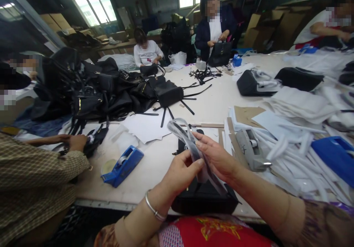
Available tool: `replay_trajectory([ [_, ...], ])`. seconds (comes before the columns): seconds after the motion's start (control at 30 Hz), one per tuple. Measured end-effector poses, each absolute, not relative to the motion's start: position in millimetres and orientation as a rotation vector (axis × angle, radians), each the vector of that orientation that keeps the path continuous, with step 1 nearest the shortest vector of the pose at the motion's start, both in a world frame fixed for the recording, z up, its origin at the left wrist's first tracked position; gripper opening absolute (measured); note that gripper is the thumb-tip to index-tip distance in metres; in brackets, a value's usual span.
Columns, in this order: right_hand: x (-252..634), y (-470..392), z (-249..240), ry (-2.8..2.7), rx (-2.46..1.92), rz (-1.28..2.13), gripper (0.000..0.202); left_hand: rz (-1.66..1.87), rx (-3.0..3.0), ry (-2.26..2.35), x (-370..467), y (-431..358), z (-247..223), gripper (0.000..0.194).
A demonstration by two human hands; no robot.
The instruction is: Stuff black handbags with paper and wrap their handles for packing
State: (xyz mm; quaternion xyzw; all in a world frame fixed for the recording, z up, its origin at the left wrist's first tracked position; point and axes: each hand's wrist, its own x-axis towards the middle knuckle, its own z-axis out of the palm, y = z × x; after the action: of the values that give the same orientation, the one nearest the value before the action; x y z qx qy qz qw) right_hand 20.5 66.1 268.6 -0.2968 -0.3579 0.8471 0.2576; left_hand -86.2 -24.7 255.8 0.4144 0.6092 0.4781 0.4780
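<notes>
Both of my hands grip a folded, see-through plastic sheet (197, 153), held above the table's near edge. My left hand (186, 167) pinches its near side between thumb and fingers. On the far side my right hand (214, 154) has its fingers pressed against the same plastic. Whether something dark lies inside the folds or only shows through, I cannot tell. Under my hands a black bag (204, 202) rests on the table edge, close to my body. More black pieces behind the plastic are partly hidden by my hands.
Left of my hands stands a blue tape dispenser (123, 165); a grey tape dispenser (251, 149) is on the right, beside white strips (293, 158). Black bags (110, 88) are heaped at back left. A co-worker's hand (78, 142) works close by on the left; other people sit and stand across the table.
</notes>
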Motion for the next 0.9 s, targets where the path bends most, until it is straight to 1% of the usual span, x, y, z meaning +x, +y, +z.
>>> replay_trajectory([
  [0.13,22,59,259,-0.913,-0.829,2.312,0.046,1.104,1.122,1.623,-82,-30,256,0.016],
  [0.2,26,61,254,-0.926,-0.904,2.27,0.044,1.127,0.959,1.537,-83,-31,258,0.018],
  [0.3,45,82,247,-1.053,-1.044,2.052,0.042,1.177,0.727,1.531,-105,-34,264,0.025],
  [0.43,86,126,239,-1.275,-1.181,1.65,0.029,1.314,0.799,1.9,-168,-35,280,0.019],
  [0.5,99,137,236,-1.309,-1.266,1.556,0.025,1.322,0.789,2.034,-193,-29,292,0.016],
  [0.53,102,136,236,-1.324,-1.299,1.561,0.024,1.324,0.772,2.047,-198,-23,300,0.015],
  [0.6,97,125,241,-1.393,-1.325,1.667,0.021,1.36,0.753,1.954,-194,-7,317,0.016],
  [0.67,80,108,250,-1.51,-1.262,1.854,0.019,1.385,0.792,1.788,-174,12,334,0.021],
  [0.73,58,95,261,-1.539,-1.113,2.077,0.019,1.273,0.961,1.671,-146,25,346,0.027],
  [0.8,40,91,271,-1.281,-0.869,2.308,0.026,1.055,1.229,1.616,-121,31,350,0.03],
  [0.87,34,92,277,-0.95,-0.602,2.418,0.03,0.875,1.421,1.618,-106,29,344,0.031],
  [0.9,35,92,279,-0.819,-0.489,2.448,0.03,0.849,1.445,1.656,-101,27,337,0.033],
])
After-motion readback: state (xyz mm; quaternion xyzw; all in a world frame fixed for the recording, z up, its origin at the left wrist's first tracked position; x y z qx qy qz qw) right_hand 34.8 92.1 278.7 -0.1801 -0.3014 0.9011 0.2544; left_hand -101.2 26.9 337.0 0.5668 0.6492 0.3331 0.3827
